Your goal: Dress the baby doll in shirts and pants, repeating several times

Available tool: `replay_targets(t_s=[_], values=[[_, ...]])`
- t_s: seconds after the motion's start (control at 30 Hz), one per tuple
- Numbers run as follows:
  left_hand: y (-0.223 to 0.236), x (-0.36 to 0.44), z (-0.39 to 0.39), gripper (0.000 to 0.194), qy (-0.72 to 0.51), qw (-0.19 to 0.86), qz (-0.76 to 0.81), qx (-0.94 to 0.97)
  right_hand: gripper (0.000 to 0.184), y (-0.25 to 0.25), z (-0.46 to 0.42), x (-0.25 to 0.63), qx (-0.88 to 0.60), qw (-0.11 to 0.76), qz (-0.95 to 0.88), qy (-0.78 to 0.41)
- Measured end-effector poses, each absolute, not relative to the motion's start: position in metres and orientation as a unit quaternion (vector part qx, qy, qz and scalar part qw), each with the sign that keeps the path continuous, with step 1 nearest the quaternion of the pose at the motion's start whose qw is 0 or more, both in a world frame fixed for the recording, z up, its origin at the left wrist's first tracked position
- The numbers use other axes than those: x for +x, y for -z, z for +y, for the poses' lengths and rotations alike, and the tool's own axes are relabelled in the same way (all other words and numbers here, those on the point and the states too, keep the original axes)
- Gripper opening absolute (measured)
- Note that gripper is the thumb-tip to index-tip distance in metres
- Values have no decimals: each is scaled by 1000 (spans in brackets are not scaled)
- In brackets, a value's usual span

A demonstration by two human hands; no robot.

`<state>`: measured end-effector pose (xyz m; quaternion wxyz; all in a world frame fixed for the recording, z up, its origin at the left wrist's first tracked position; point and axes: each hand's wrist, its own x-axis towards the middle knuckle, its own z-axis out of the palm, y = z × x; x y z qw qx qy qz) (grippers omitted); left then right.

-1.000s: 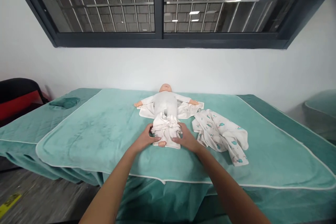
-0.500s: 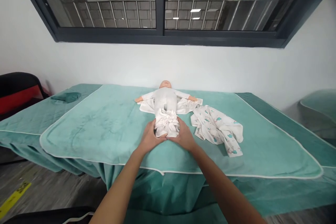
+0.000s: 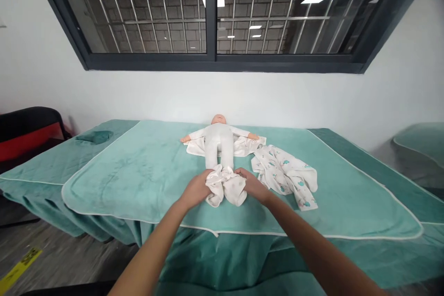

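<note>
A baby doll [image 3: 219, 136] with a white cloth body lies on its back on the green bed cover [image 3: 145, 171], head toward the wall, arms spread. Bunched white baby pants [image 3: 225, 185] sit around its lower legs and hide its feet. My left hand [image 3: 198, 188] is closed on the left edge of the pants; my right hand [image 3: 253, 185] pinches the right edge. Fingertips are partly hidden in the fabric. Under the doll's arms and back is a spread white garment [image 3: 244, 143]. Right of it lies a printed white baby top [image 3: 286, 171], crumpled.
A white wall and a barred window [image 3: 215, 18] stand behind the bed. The bed has a face hole [image 3: 95, 137] at its left end. A black and red chair [image 3: 31, 136] is at the far left; yellow tape [image 3: 21, 268] marks the floor.
Both hands have drawn the pants down from the doll's upper legs to its lower legs, toward me. The legs now show bare white cloth. The camera view has tilted up slightly.
</note>
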<state>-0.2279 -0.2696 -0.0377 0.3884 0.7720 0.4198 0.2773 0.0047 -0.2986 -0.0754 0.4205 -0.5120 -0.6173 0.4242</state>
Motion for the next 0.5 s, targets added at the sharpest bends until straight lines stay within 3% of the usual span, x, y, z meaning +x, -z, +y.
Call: replay_targets(t_s=[0.1,0.2,0.27,0.37,0.43,0.5], values=[[-3,-242,-275,46,-183,462,337,800,34,40,-305,17,-430,376,-627,-530],[-33,-250,-281,42,-103,396,335,849,42,-2,-314,22,-377,243,-695,-562],[-46,-252,-285,50,-26,341,358,869,46,-28,-322,18,-390,118,-759,-507],[-61,-249,-288,66,88,314,331,885,44,-60,-332,5,-427,19,-804,-414],[-72,-248,-285,61,95,294,312,898,35,-81,-334,-3,-425,-8,-825,-372],[-90,-247,-278,43,42,251,344,904,22,-105,-331,-7,-406,-14,-853,-326]])
